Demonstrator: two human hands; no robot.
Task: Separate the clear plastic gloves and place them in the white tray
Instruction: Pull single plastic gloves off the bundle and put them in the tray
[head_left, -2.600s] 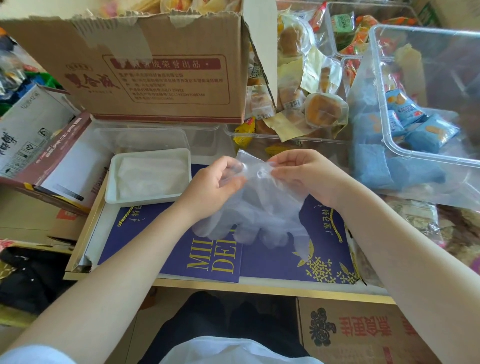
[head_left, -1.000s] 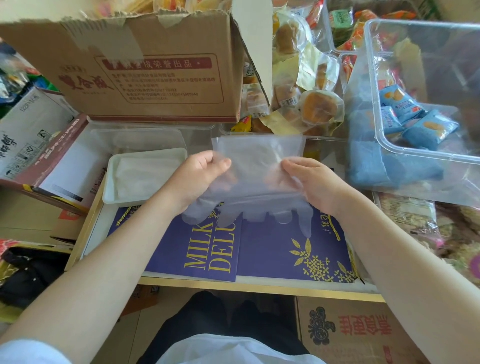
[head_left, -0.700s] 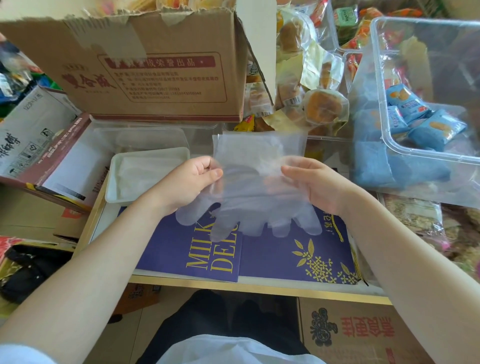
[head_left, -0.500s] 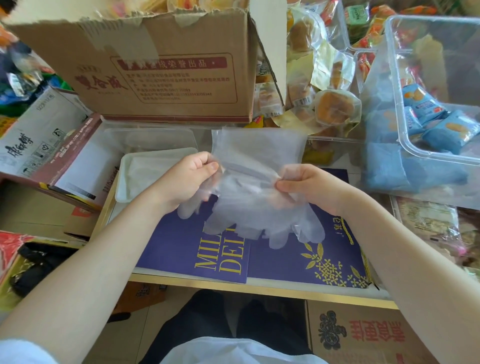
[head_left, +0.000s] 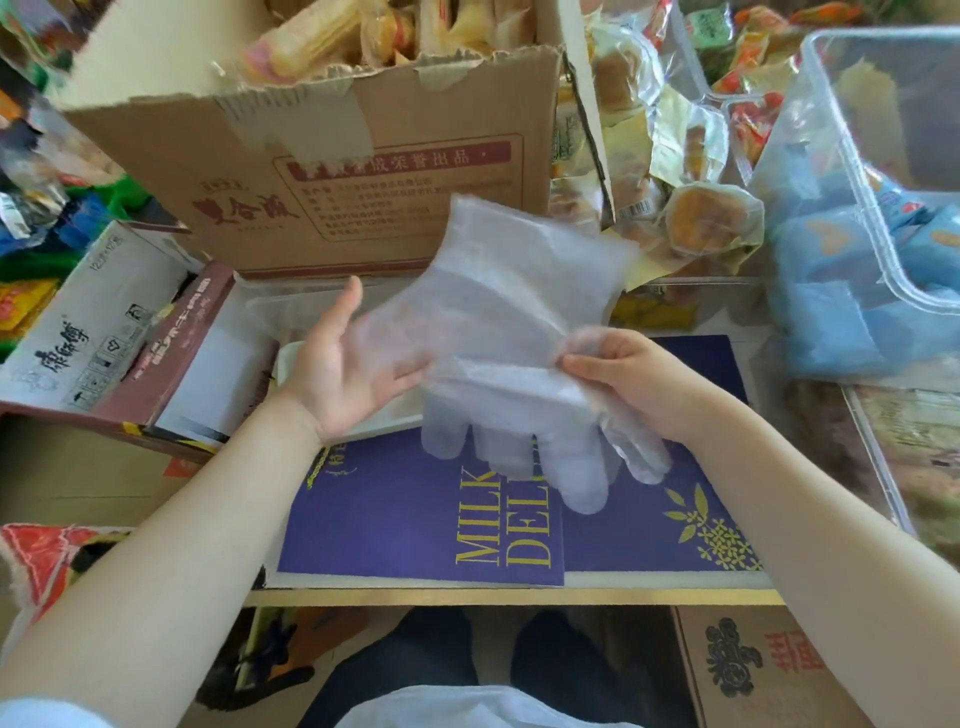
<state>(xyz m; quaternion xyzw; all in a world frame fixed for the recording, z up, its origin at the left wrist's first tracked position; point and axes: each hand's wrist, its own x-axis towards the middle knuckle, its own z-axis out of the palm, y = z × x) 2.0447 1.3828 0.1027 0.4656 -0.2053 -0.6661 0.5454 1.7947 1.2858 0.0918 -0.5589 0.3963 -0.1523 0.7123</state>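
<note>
Gloves (head_left: 511, 358) hung pinched in her right hand (head_left: 631, 384), left hand (head_left: 348, 374) spread flat; none separated into the tray (head_left: 283, 364) yet.

Lying flat nearest camera: printed box lid (head_left: 415, 519). Hanging above it between left hand (head_left: 343, 374) and right hand (head_left: 628, 384): plastic gloves (head_left: 498, 332). Sitting behind left hand, mostly hidden: tray (head_left: 283, 364). Standing behind: cardboard box (head_left: 332, 171). Resting far right: plastic bin (head_left: 883, 156).
</note>
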